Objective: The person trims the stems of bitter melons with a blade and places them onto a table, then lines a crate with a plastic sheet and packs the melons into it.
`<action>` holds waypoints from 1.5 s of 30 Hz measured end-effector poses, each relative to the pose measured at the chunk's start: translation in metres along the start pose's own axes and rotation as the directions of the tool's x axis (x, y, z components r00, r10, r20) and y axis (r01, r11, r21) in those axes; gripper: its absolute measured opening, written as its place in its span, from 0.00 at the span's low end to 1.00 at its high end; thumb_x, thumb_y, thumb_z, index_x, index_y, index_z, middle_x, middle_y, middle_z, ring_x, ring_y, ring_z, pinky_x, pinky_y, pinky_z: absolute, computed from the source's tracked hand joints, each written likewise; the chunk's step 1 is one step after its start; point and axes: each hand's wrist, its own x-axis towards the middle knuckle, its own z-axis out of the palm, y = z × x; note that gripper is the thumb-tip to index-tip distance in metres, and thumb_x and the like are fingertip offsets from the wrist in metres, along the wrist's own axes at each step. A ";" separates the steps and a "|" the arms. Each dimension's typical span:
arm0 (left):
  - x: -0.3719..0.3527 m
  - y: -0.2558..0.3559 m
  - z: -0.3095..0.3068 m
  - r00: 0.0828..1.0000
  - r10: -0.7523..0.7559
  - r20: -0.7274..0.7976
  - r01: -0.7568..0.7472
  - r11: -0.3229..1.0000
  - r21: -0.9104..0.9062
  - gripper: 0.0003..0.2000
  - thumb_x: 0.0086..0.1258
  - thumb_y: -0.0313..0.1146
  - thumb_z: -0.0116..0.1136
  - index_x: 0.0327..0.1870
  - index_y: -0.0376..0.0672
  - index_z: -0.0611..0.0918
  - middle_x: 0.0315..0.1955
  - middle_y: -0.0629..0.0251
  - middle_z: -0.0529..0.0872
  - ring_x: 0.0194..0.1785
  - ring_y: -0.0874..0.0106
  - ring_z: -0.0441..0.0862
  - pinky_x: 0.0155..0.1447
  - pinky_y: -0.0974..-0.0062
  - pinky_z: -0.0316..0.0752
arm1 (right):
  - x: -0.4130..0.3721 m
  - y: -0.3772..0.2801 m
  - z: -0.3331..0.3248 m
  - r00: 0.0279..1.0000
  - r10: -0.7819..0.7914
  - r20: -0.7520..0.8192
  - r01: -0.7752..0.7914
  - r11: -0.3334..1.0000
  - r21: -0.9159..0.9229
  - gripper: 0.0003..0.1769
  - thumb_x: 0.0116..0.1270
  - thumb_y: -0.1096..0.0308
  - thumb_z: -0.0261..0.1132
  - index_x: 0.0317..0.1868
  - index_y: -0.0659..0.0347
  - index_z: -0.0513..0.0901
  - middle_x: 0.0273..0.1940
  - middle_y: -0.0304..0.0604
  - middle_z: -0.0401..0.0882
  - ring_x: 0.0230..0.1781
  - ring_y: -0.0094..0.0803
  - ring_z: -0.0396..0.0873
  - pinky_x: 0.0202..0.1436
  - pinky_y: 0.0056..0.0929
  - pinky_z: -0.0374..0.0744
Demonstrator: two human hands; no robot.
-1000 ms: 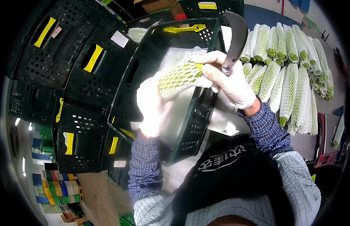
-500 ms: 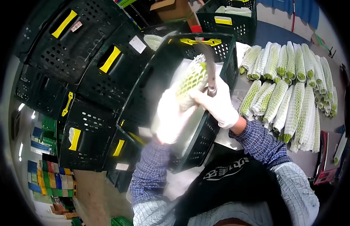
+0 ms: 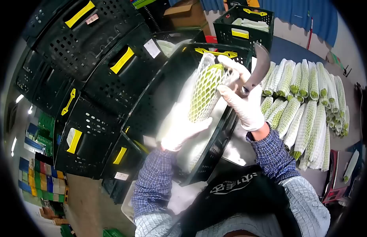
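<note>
A long green vegetable (image 3: pixel 202 96) in a white foam net stands tilted in my gloved left hand (image 3: pixel 178 128), which is wrapped around its lower part. My gloved right hand (image 3: pixel 248 106) grips a curved knife (image 3: pixel 261 65), its blade pointing up and away from the vegetable. The thumb and fingers of that hand are close to the vegetable's upper end, by the edge of the net. Both hands are over a dark green crate (image 3: pixel 210 157), where pale wrapping shows below them.
More netted vegetables (image 3: pixel 298 112) lie in rows on the grey table (image 3: pixel 266 156) at right. Stacked dark crates (image 3: pixel 98 75) with yellow handles rise at left. Another crate (image 3: pixel 242 35) stands at the back, beside a cardboard box (image 3: pixel 187 15). A red device (image 3: pixel 336 193) sits at far right.
My right hand has moved right, away from the middle of the vegetable to its upper end, and the knife has swung right. The vegetable now shows more fully in my left hand.
</note>
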 end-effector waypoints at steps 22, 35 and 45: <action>0.002 -0.012 -0.007 0.988 -0.116 0.104 0.131 0.980 -0.148 0.26 0.63 0.26 0.70 0.62 0.37 0.75 0.48 0.65 0.84 0.48 0.78 0.84 0.54 0.79 0.81 | -0.017 0.013 0.014 0.841 -0.388 0.378 0.540 0.645 -0.541 0.12 0.52 0.76 0.71 0.39 0.61 0.85 0.42 0.47 0.87 0.45 0.44 0.88 0.46 0.34 0.86; 0.001 -0.003 -0.007 0.964 -0.164 0.210 0.228 0.915 -0.333 0.23 0.65 0.27 0.64 0.62 0.36 0.75 0.48 0.65 0.84 0.50 0.77 0.84 0.56 0.78 0.81 | -0.020 0.014 0.015 0.842 -0.363 0.398 0.537 0.621 -0.570 0.12 0.51 0.74 0.72 0.39 0.59 0.86 0.43 0.46 0.87 0.44 0.43 0.88 0.44 0.33 0.85; -0.003 0.000 -0.003 0.968 -0.196 0.159 0.248 0.854 -0.457 0.19 0.68 0.28 0.60 0.59 0.34 0.80 0.52 0.63 0.85 0.55 0.71 0.82 0.63 0.73 0.75 | -0.023 0.015 0.014 0.843 -0.367 0.393 0.537 0.621 -0.571 0.12 0.54 0.73 0.72 0.41 0.59 0.86 0.43 0.46 0.87 0.36 0.41 0.87 0.39 0.31 0.85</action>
